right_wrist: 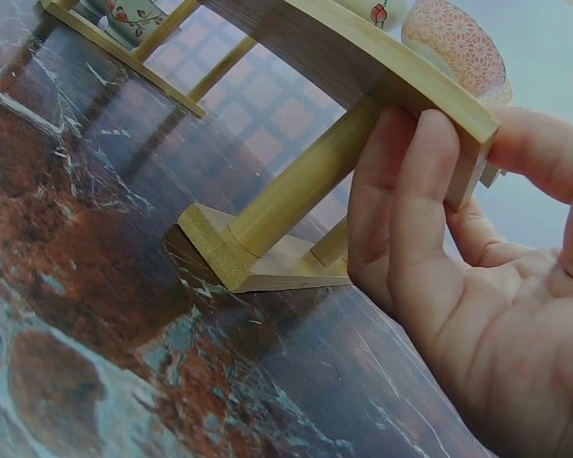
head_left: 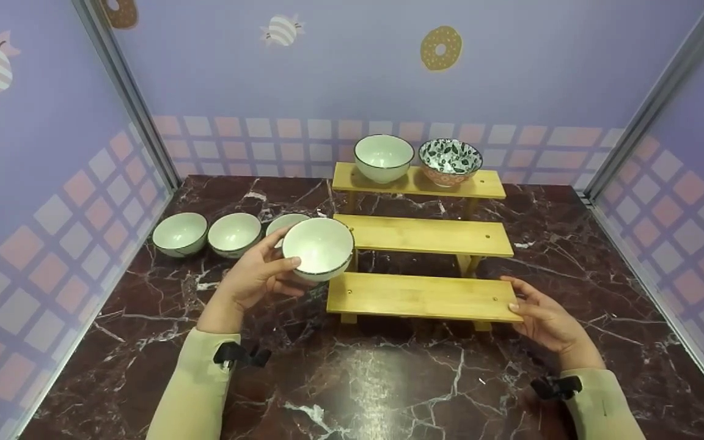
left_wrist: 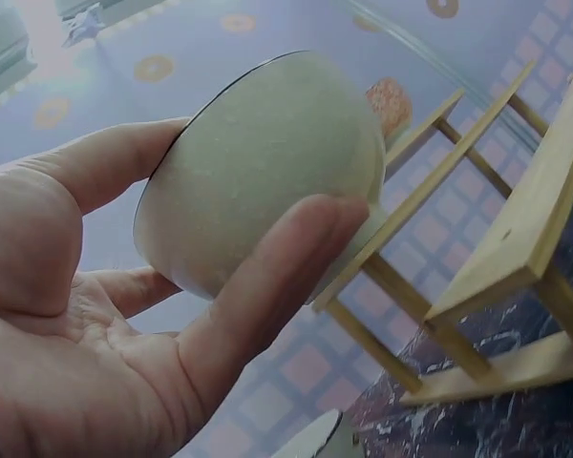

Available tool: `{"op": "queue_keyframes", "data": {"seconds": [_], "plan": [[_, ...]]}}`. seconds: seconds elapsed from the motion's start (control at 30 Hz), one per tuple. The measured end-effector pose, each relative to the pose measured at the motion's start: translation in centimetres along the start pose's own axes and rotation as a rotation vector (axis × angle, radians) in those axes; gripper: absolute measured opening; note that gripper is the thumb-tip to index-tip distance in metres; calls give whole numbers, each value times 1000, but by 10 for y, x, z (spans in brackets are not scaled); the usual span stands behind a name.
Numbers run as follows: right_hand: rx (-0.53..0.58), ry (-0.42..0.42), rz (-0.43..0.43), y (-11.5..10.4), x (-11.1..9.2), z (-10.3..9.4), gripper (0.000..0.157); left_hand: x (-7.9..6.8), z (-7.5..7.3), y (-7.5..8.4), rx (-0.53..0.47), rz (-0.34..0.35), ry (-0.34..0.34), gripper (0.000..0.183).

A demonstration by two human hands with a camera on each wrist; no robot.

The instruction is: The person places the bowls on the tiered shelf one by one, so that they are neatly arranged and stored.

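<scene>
My left hand (head_left: 260,275) grips a white bowl (head_left: 318,247) with a dark rim, thumb at the rim and fingers beneath, tilted a little toward me. In the left wrist view the bowl's pale outer side (left_wrist: 267,172) rests against the fingers. The bowl hangs beside the left end of a three-step wooden stand (head_left: 419,296). My right hand (head_left: 547,318) pinches the right end of the stand's lowest step, thumb on top and fingers under. On the top step sit a white bowl (head_left: 384,160) and a leaf-patterned bowl (head_left: 450,162) with a reddish outside.
Left of the stand, a row of white bowls stands on the dark marbled table (head_left: 382,385): one bowl (head_left: 180,234) at the far left, another bowl (head_left: 234,233) beside it, and a third bowl (head_left: 285,221) partly hidden behind the held one. Purple walls (head_left: 352,73) enclose the table.
</scene>
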State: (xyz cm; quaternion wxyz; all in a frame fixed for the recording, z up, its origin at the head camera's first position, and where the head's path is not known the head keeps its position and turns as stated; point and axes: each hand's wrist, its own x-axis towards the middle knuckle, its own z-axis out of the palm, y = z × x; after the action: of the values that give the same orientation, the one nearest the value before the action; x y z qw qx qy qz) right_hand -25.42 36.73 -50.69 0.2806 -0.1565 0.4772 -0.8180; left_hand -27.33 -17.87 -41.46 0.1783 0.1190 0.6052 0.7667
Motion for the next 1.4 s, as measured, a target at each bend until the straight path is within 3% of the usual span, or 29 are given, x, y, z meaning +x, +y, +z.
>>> {"op": "queue_keyframes", "data": {"seconds": [0.3, 0.83, 1.4], "plan": [[-7, -15, -5, 0, 0, -1, 56, 20, 24, 10, -3, -8, -32, 86], [-33, 41, 18, -1, -1, 0, 53, 56, 57, 17, -29, -5, -69, 82], [-30, -2, 8, 0, 0, -1, 55, 97, 91, 12, -43, -36, -91, 81]]}}
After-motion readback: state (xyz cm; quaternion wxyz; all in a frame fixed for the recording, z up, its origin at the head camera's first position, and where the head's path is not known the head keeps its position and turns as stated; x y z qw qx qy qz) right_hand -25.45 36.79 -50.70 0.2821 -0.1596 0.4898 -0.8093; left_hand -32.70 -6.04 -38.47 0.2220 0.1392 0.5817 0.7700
